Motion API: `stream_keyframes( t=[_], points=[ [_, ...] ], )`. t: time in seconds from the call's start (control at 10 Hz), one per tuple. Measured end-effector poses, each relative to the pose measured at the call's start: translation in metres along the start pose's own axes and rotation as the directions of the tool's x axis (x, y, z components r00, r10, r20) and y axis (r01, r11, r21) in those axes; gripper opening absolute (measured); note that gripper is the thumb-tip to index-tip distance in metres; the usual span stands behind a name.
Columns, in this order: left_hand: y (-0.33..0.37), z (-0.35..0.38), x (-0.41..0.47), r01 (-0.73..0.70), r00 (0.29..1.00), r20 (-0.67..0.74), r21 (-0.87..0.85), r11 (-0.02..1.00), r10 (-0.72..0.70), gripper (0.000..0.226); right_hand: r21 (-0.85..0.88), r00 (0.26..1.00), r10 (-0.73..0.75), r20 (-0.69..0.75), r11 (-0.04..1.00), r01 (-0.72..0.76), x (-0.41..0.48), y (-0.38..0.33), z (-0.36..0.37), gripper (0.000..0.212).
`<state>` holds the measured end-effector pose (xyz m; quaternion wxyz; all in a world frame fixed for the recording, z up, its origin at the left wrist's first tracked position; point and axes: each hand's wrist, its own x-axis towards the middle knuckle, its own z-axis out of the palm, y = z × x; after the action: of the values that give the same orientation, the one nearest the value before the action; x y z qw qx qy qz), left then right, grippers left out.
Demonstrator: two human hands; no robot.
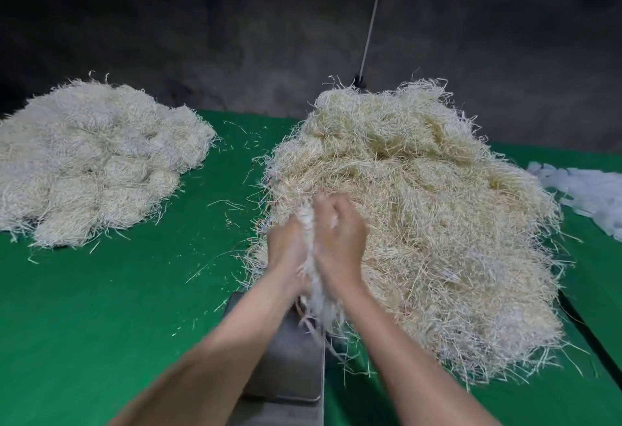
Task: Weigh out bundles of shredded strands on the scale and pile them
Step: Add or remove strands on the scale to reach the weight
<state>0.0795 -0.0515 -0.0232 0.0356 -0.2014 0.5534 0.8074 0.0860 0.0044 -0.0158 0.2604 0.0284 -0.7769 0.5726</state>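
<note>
We clasp a bundle of strands between our left hand and right hand, fingers curled round it (blurred), above the scale beside the loose heap; a pile of bundles lies well left on the green surface.

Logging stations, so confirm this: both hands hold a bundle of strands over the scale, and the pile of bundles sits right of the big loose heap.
Wrong side. The head view shows the pile of bundles left of the big loose heap, not right. The rest holds: the left hand and right hand hold a bundle of strands over the scale.
</note>
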Motion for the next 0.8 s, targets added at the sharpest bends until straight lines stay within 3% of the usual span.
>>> stream_keyframes(
  t=[0.1, 0.2, 0.3, 0.4, 0.5, 0.6, 0.7, 0.8],
  points=[
    [0.003, 0.000, 0.004, 0.000, 1.000, 0.004, -0.059, 0.998, 0.000, 0.036, -0.001, 0.998, -0.038, 0.047, 0.999, 0.038, -0.011, 0.002, 0.006, 0.033],
    [-0.013, 0.010, 0.001, 0.082, 0.997, 0.005, -0.181, 0.980, -0.082, 0.033, 0.042, 0.996, 0.090, -0.004, 0.995, -0.090, 0.029, 0.012, -0.010, 0.041],
    [-0.011, 0.004, 0.002, 0.242, 0.969, 0.055, -0.385, 0.891, -0.240, 0.030, -0.084, 1.000, -0.011, -0.004, 0.996, 0.011, -0.005, 0.014, 0.008, 0.029],
    [-0.005, 0.010, -0.008, 0.120, 0.984, 0.133, 0.006, 0.993, -0.120, 0.028, -0.095, 1.000, 0.005, 0.027, 0.995, -0.002, -0.008, 0.025, 0.011, 0.035],
    [-0.005, 0.006, 0.012, 0.050, 0.989, -0.148, 0.213, 0.976, -0.018, 0.033, -0.043, 0.998, 0.057, 0.031, 0.998, -0.055, 0.019, 0.033, -0.011, 0.039],
    [0.002, 0.001, 0.014, -0.239, 0.965, -0.022, 0.325, 0.915, 0.260, 0.029, 0.166, 0.988, 0.154, -0.002, 0.974, -0.151, 0.023, 0.038, -0.026, 0.004],
    [0.005, -0.001, 0.030, -0.435, 0.877, 0.059, 0.517, 0.737, 0.476, 0.037, 0.319, 0.965, 0.182, 0.187, 0.918, -0.235, 0.026, 0.034, -0.029, 0.044],
    [0.013, 0.015, 0.028, -0.479, 0.877, 0.166, 0.385, 0.789, 0.451, 0.056, 0.112, 0.891, 0.207, 0.403, 0.956, -0.272, 0.010, 0.028, -0.008, 0.043]
  ],
)
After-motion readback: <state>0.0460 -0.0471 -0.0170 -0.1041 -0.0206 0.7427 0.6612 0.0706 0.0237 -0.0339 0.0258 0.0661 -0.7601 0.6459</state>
